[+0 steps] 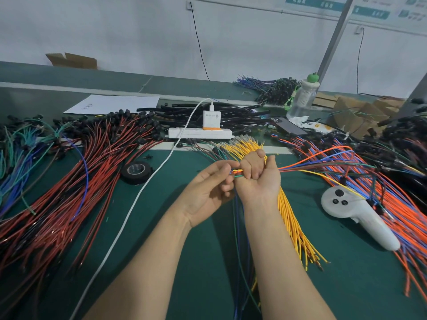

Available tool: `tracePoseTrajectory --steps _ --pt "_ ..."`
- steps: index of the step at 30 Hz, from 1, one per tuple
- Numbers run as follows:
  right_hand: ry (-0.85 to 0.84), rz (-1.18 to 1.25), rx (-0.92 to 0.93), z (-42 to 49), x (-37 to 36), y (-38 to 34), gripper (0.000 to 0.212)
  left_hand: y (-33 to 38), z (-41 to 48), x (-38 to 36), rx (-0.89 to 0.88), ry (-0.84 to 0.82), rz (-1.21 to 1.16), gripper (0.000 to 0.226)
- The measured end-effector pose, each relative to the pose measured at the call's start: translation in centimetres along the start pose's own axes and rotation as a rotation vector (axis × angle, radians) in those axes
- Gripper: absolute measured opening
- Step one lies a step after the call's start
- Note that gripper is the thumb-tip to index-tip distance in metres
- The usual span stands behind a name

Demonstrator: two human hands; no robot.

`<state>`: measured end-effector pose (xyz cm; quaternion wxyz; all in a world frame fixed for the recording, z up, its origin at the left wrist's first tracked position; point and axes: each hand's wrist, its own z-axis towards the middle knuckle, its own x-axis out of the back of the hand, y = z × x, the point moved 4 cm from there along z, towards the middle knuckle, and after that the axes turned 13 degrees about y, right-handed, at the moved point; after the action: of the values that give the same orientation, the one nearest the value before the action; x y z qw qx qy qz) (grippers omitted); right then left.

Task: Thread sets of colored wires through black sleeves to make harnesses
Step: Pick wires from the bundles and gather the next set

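Wires [236,173] of mixed colours sit bunched between both hands over the desk [208,262]: the right hand [257,179] has its grip clamped on the bundle, the left hand [208,192] pinches their tips. Level those ends flush before reaching for the black sleeves [198,114] beyond.

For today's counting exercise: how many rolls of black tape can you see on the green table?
1. The roll of black tape lies flat on the green table, left of the hands, beside the white cable. Others could be hidden under wire piles.

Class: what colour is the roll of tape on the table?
Black roll of tape, seen in the head view.
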<state>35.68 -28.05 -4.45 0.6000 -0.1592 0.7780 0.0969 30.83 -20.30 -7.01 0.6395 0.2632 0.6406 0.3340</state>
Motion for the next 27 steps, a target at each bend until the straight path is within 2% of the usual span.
tracePoseTrajectory --steps 5,9,12,23,27 --pt "-0.010 0.076 -0.029 0.1 0.2 -0.3 0.049 0.2 0.0 0.3 -0.012 0.001 0.048 0.016" --pt "0.029 0.104 -0.001 0.4 0.5 -0.9 0.050 0.9 0.1 0.2 -0.163 0.043 0.379 0.019" --pt "0.061 0.130 0.014 0.6 0.8 -1.3 0.048 1.2 0.3 0.0 -0.260 0.094 0.510 0.018" --pt "0.096 0.077 0.034 0.5 0.8 -1.3 0.048 1.2 0.3 0.3 -0.229 0.145 0.458 0.014" --pt "0.081 0.039 0.068 0.7 0.7 -1.6 0.049 0.8 0.3 0.5 -0.135 0.165 0.455 0.022"
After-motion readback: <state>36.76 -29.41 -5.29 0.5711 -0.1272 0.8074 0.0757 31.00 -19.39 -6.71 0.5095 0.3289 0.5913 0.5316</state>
